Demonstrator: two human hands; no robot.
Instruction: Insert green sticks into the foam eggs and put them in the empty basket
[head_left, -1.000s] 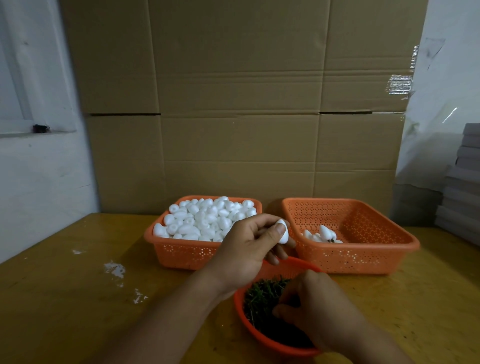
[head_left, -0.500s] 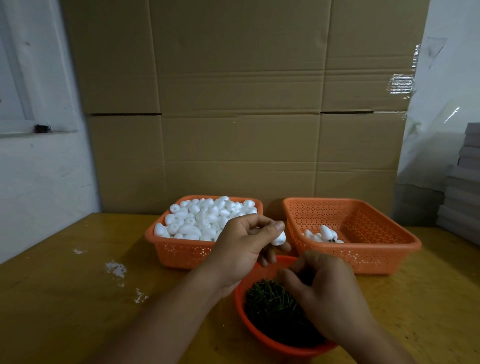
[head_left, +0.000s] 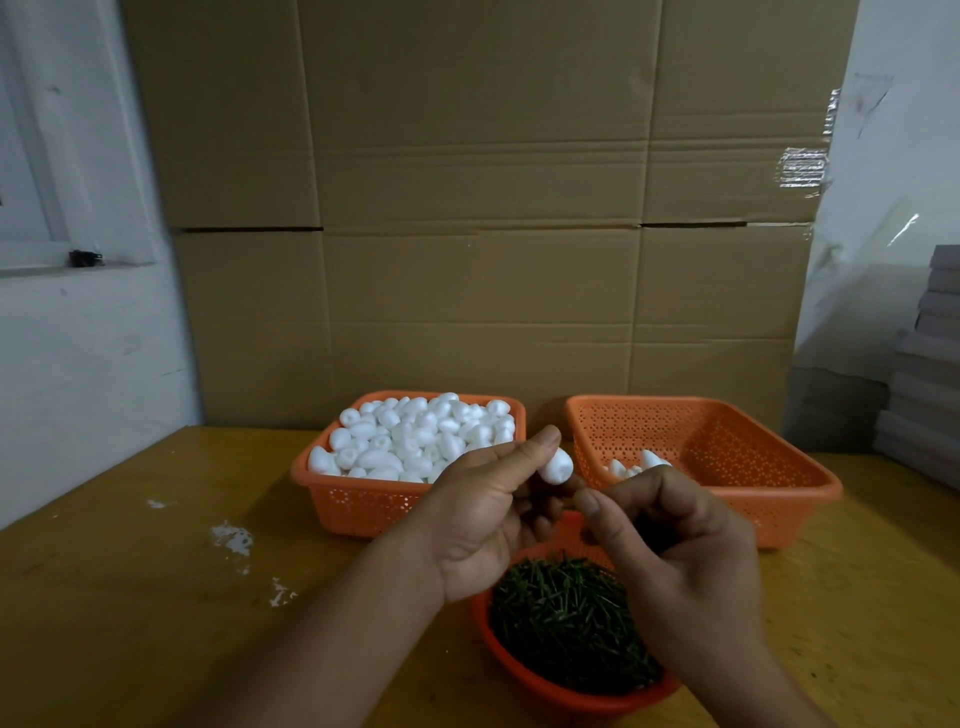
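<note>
Storeroom workbench: stacked cardboard cartons (head_left: 483, 218)

Two hands: left (head_left: 480, 525), right (head_left: 670, 551). Two square orange baskets on the worktop (head_left: 130, 597): one at 11 o'clock (head_left: 363, 501) heaped with foam eggs (head_left: 415, 439), too many to count; one at 1 o'clock (head_left: 753, 499) with a few eggs (head_left: 636, 465), number unclear. One egg (head_left: 557, 466) pinched in the left. One round orange bowl (head_left: 571, 699) at 6 o'clock, full of green sticks (head_left: 566, 618), uncountable.

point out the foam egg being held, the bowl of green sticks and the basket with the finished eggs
foam egg (head_left: 556, 466): head view, on its white rounded body
bowl of green sticks (head_left: 571, 696): head view, on its orange near rim
basket with the finished eggs (head_left: 779, 512): head view, on its perforated front wall
</note>
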